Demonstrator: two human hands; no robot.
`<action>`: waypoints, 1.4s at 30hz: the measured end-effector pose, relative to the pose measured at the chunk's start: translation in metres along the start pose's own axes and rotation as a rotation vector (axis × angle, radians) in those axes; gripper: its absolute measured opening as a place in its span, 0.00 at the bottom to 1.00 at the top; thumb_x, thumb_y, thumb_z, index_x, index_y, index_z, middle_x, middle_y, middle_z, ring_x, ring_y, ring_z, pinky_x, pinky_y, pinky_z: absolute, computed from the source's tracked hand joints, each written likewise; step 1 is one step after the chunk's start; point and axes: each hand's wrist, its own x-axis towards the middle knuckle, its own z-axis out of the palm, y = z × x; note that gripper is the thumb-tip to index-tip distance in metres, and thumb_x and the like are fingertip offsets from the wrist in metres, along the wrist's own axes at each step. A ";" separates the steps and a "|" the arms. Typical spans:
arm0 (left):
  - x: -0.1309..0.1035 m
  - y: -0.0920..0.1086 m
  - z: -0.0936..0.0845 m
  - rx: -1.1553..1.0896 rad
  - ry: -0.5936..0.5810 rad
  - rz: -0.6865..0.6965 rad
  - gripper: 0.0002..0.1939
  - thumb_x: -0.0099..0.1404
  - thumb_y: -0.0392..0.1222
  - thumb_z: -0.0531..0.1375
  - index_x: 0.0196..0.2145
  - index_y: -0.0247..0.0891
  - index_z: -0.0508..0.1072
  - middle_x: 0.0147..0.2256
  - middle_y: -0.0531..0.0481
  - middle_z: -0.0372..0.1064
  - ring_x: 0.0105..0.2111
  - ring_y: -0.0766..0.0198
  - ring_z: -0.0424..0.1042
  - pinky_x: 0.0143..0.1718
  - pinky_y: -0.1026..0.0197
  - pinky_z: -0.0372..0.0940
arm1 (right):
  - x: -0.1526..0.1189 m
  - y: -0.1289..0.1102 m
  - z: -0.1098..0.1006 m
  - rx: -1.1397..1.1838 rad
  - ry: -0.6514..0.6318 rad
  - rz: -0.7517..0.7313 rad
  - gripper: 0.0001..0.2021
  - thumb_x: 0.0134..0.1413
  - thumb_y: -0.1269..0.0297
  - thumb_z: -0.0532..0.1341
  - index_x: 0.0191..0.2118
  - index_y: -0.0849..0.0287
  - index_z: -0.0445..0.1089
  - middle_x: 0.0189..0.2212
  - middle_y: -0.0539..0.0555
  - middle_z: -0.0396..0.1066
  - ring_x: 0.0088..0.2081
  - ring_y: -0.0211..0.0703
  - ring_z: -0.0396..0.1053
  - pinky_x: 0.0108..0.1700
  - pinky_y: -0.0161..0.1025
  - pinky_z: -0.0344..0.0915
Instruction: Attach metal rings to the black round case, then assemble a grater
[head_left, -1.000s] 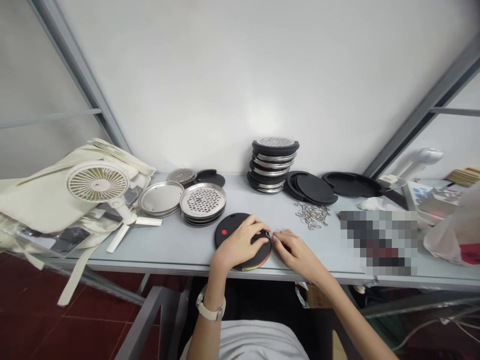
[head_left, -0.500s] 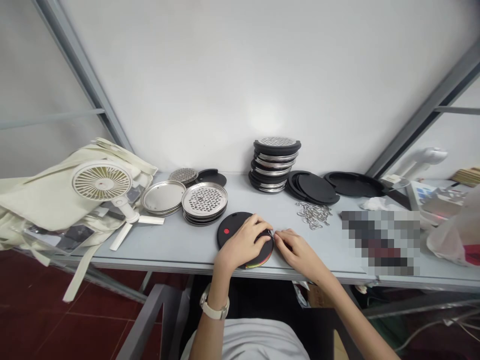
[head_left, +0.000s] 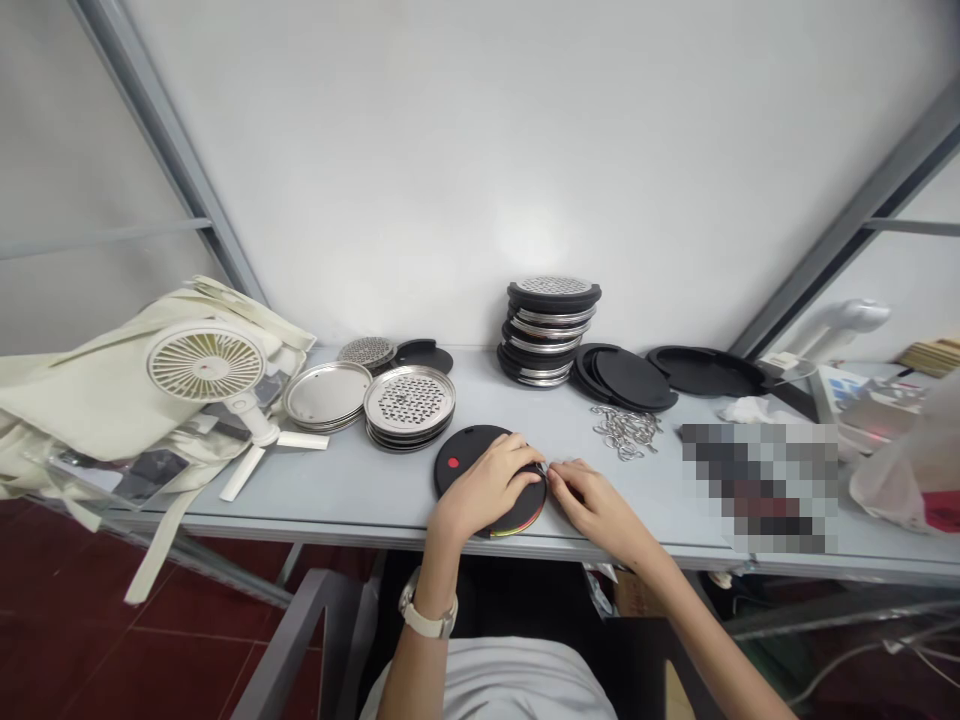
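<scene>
A round black disc (head_left: 466, 448) with a red dot lies near the table's front edge, thin coloured layers showing along its lower right rim. My left hand (head_left: 491, 483) rests over it, fingers curled at its right edge and gripping it there. At that edge my right hand (head_left: 586, 497) is closed in a pinch on a small shiny metal piece (head_left: 541, 466), mostly hidden by the fingertips. To the right lies a loose pile of metal hooks (head_left: 627, 430). Behind my left hand stands a stack of round metal grater plates (head_left: 409, 400).
Plain metal discs (head_left: 328, 393) lie left of the grater plates. Farther back rises a tall stack of black-rimmed graters (head_left: 551, 330), beside black round covers (head_left: 630, 378). A white fan (head_left: 206, 365) and cream bag (head_left: 90, 385) occupy the left; a plastic bag (head_left: 892, 480) sits right.
Both hands keep almost the same place at the disc's right edge. The view has shifted very slightly; nothing else has visibly moved.
</scene>
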 end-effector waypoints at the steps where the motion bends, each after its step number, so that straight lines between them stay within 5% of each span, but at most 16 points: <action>1: 0.000 0.000 0.000 0.001 -0.002 0.001 0.12 0.67 0.35 0.50 0.45 0.39 0.69 0.40 0.49 0.64 0.45 0.62 0.62 0.50 0.59 0.60 | 0.000 0.000 0.000 0.003 0.000 0.000 0.17 0.65 0.63 0.45 0.25 0.57 0.58 0.22 0.49 0.63 0.29 0.42 0.61 0.36 0.39 0.57; 42: 0.001 0.001 -0.005 -0.029 -0.059 0.045 0.13 0.67 0.34 0.50 0.45 0.38 0.70 0.38 0.48 0.66 0.43 0.62 0.62 0.47 0.59 0.59 | -0.001 0.000 -0.003 0.007 -0.004 0.034 0.15 0.64 0.63 0.47 0.24 0.57 0.59 0.21 0.48 0.63 0.28 0.40 0.61 0.34 0.38 0.58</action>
